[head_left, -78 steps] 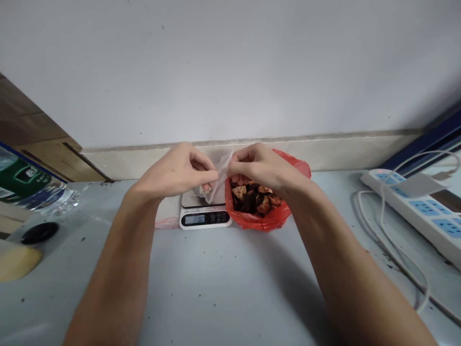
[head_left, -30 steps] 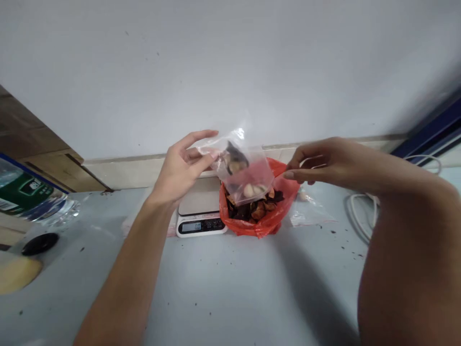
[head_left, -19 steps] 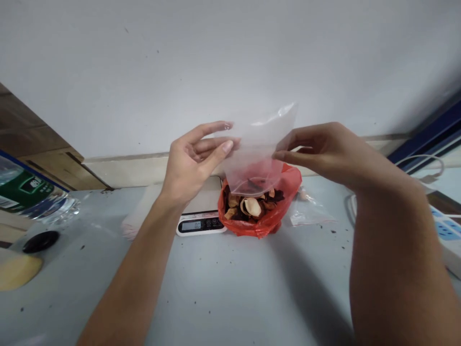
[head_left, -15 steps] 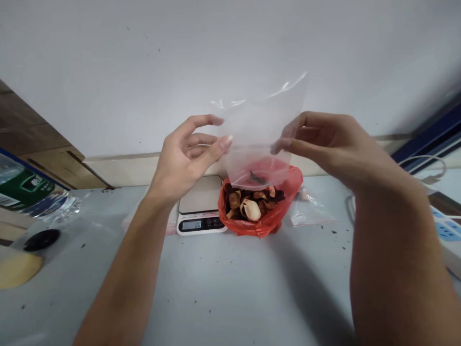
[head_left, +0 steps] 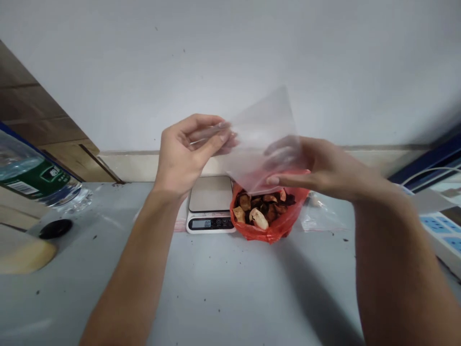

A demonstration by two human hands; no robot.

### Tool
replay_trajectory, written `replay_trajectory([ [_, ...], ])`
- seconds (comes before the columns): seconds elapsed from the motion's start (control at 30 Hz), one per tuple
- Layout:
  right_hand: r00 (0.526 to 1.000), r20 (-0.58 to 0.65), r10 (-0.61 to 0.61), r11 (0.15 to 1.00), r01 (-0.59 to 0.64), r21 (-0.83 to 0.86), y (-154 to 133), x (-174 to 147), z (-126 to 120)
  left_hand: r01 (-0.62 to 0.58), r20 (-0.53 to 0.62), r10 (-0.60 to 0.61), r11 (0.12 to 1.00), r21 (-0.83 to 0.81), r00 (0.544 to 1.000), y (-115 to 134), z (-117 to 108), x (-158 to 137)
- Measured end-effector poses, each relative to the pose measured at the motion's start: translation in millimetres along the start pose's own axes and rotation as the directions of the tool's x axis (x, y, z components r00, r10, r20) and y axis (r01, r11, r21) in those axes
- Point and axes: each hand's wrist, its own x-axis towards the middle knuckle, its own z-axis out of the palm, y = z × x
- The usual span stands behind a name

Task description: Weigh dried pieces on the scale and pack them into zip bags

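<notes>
My left hand [head_left: 196, 149] is closed, pinching one edge of a see-through plastic zip bag [head_left: 264, 113] between thumb and fingertips. The bag hangs tilted in the air, looking flat and slightly blurred. On its lower right side is my right hand [head_left: 313, 166], thumb apart from the fingers; the fingers show through the film. Just below hangs the bag's lower corner over an opened red plastic bag [head_left: 268, 235] of dried brown slices, with one pale piece [head_left: 258, 219] on top. Left of it stands a white digital kitchen scale [head_left: 211, 194], its display reading 0.0.
Another see-through bag [head_left: 320, 218] lies right of the red bag. A large water bottle [head_left: 36, 173], a black round lid [head_left: 55, 229] and a yellowish object [head_left: 29, 257] are at left. At right are a power strip [head_left: 444, 235] and white cables. A wall stands behind.
The see-through bag has turned from upright to tilted. My left hand has closed on its edge, while my right hand has lowered and its thumb and fingers have spread. The view has shifted slightly.
</notes>
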Motion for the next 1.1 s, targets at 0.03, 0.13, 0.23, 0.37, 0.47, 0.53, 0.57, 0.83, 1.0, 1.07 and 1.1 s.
replay_trajectory([
  [0.03, 1.0, 0.011, 0.02, 1.0, -0.02, -0.004, 0.9, 1.5, 2.0, 0.034, -0.007, -0.035, 0.999, -0.027, 0.999, 0.9, -2.4, 0.5],
  [0.13, 0.997, -0.008, 0.074, 0.997, -0.074, 0.007, 1.2, 6.7, 10.0, 0.125, 0.035, -0.126, 0.992, 0.024, 0.991, 4.5, -15.1, 2.0],
  [0.23, 0.995, -0.011, 0.095, 0.995, -0.094, 0.033, -2.2, 10.6, 19.6, 0.147, 0.026, -0.155, 0.971, 0.186, 0.988, 8.4, -34.8, 3.0],
  [0.37, 0.987, -0.139, 0.084, 0.987, -0.063, 0.151, -8.4, 17.1, 41.6, 0.261, -0.035, -0.264, 0.91, 0.322, 0.964, 9.5, -76.6, 2.8],
  [0.47, 0.925, -0.377, -0.044, 0.992, 0.086, 0.094, -15.9, 26.8, 72.0, 0.364, -0.034, -0.401, 0.789, 0.495, 0.915, -0.6, -119.5, -0.2],
  [0.53, 0.866, -0.443, -0.234, 0.972, 0.217, -0.089, -25.3, 35.3, 99.0, 0.411, -0.068, -0.463, 0.697, 0.587, 0.884, -13.5, -147.5, -4.3],
  [0.57, 0.857, -0.394, -0.333, 0.94, 0.268, -0.211, -31.6, 39.6, 113.9, 0.453, -0.122, -0.484, 0.658, 0.601, 0.866, -20.8, -159.6, -7.0],
  [0.83, 0.799, 0.58, -0.16, 0.57, 0.554, -0.606, -71.5, 53.1, 220.3, 0.603, -0.079, -0.705, 0.537, 0.591, 0.705, -53.7, -196.5, -28.9],
  [1.0, 0.764, 0.643, -0.053, 0.591, 0.543, -0.596, -63.3, 39.3, 236.5, 0.446, 0.028, -0.646, 0.558, 0.699, 0.763, -60.2, -186.1, -24.6],
  [1.07, 0.774, 0.633, -0.029, 0.587, 0.526, -0.616, -62.0, 33.7, 239.2, 0.376, 0.148, -0.651, 0.593, 0.712, 0.745, -64.8, -175.4, -21.4],
  [1.1, 0.781, 0.624, -0.024, 0.586, 0.517, -0.624, -62.1, 31.1, 241.4, 0.355, 0.204, -0.67, 0.596, 0.72, 0.714, -67.8, -169.5, -20.3],
])
